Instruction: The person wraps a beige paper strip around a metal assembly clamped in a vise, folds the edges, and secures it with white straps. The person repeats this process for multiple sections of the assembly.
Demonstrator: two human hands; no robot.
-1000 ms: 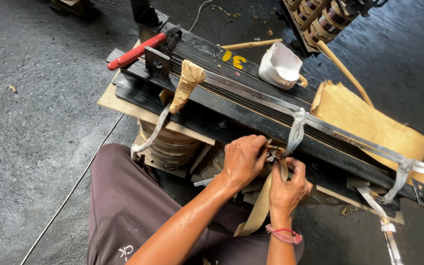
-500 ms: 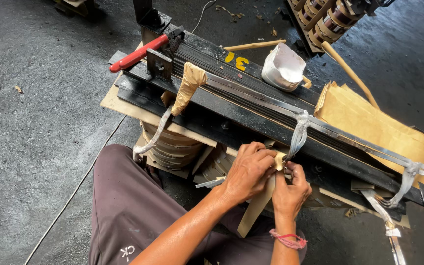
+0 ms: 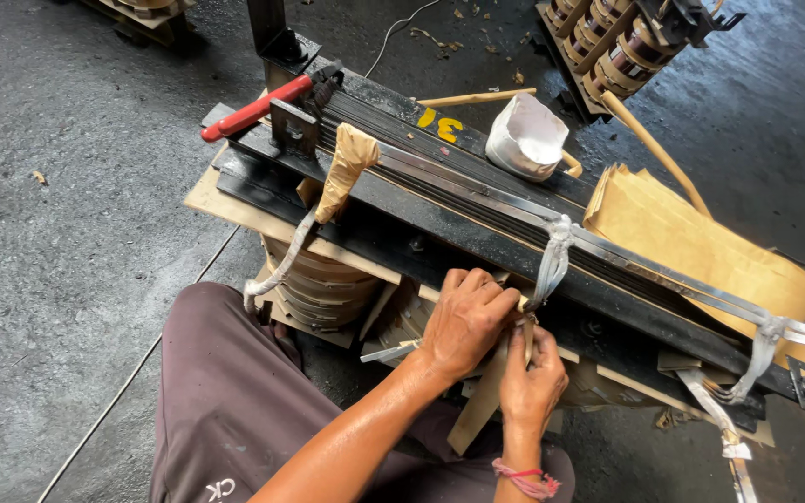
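Note:
A black laminated steel core (image 3: 477, 224) lies across wound coils (image 3: 314, 279) on the floor, with flat metal strips along its top bound by white cloth tape. My left hand (image 3: 466, 321) presses against the front of the core, fingers curled over a tan paper strip (image 3: 482, 396) that hangs down. Just beside it, my right hand (image 3: 531, 377) pinches the lower end of the middle white tape (image 3: 552, 261), which loops up over the metal strips. A pink band circles my right wrist.
A red-handled tool (image 3: 253, 109) rests at the core's far left end. A white cup-like tape roll (image 3: 525, 138) and a folded stack of brown paper (image 3: 701, 247) sit on top. More coils (image 3: 621, 47) stand at the upper right. My knee in brown trousers (image 3: 225, 410) is close below.
Both hands shifted slightly up toward the hanging middle tape; my left hand now covers more of the paper strip. The camera view drifted a little.

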